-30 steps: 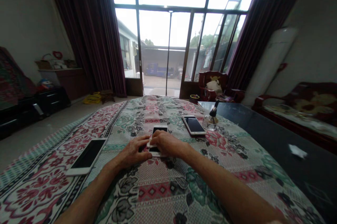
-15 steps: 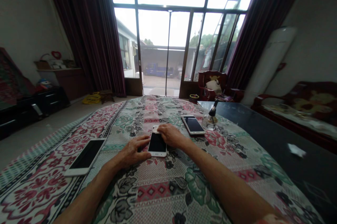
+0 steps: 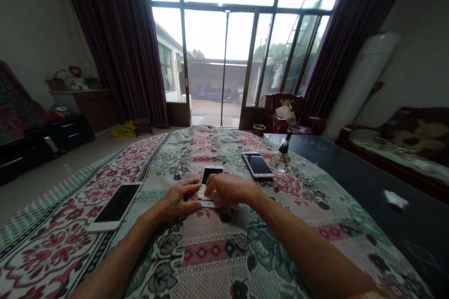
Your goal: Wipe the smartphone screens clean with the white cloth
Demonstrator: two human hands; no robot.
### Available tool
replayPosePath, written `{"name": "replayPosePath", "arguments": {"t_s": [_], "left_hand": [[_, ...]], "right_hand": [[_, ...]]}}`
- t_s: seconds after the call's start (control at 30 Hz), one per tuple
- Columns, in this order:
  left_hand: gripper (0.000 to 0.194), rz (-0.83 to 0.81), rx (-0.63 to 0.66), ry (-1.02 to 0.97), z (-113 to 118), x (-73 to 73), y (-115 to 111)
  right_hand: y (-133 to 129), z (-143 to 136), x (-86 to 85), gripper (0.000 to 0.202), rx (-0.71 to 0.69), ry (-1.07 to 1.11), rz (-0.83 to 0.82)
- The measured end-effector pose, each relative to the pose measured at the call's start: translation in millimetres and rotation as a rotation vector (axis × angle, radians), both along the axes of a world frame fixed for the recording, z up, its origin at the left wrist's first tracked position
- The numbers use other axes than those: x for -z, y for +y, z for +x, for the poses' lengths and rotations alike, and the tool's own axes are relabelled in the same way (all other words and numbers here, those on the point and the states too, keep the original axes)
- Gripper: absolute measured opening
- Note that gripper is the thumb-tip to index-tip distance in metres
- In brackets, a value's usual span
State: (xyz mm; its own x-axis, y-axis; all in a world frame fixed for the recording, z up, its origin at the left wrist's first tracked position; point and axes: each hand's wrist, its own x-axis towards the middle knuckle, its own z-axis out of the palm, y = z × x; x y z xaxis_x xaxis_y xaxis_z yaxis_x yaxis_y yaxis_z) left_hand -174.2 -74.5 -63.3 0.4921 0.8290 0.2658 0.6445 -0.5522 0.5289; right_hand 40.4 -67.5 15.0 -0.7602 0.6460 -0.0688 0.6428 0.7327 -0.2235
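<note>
– Left hand (image 3: 178,198), what was its state?
– Released: it lay low with the fingers parted, thumb and fingertips at the left edge of the middle phone (image 3: 212,172).
– And the right hand (image 3: 228,189)?
– Its bent fingers gripped a white wipe (image 3: 205,192) and pressed it on the lower half of that phone's dark screen. Whether the wipe was cloth or paper could not be told.
– Where was the middle phone?
– Flat on the flowered tablecloth (image 3: 210,252), between the hands, its upper screen uncovered.
– Which things lay about it?
– To the left, a white phone (image 3: 116,207), screen up and slanted; to the right and farther off, another phone (image 3: 257,164), also screen up. Just beside the latter stood a clear jar (image 3: 280,162) with a black top.
– Anything farther right?
– A dark table (image 3: 329,163), bearing a small white scrap (image 3: 396,199).
</note>
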Motion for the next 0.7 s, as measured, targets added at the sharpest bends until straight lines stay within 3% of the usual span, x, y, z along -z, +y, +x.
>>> {"name": "replayPosePath", "arguments": {"t_s": [0.17, 0.3, 0.57, 0.7], "left_hand": [[0.053, 0.006, 0.001, 0.002, -0.5, 1.0, 0.5], [0.054, -0.014, -0.023, 0.008, -0.2, -1.1, -0.4], [0.056, -0.002, 0.004, -0.001, 0.1, -2.8, -0.6], [0.056, -0.024, -0.024, 0.007, 0.6, -3.3, -1.5]], "right_hand": [[-2.0, 2.0, -3.5, 0.038, -0.105, -0.03, -0.053], [11.2, 3.0, 6.3, 0.036, 0.028, -0.003, 0.003], [46.7, 7.2, 36.2, 0.031, 0.339, 0.116, 0.314], [57.6, 5.9, 45.1, 0.035, 0.365, 0.148, 0.348]]}}
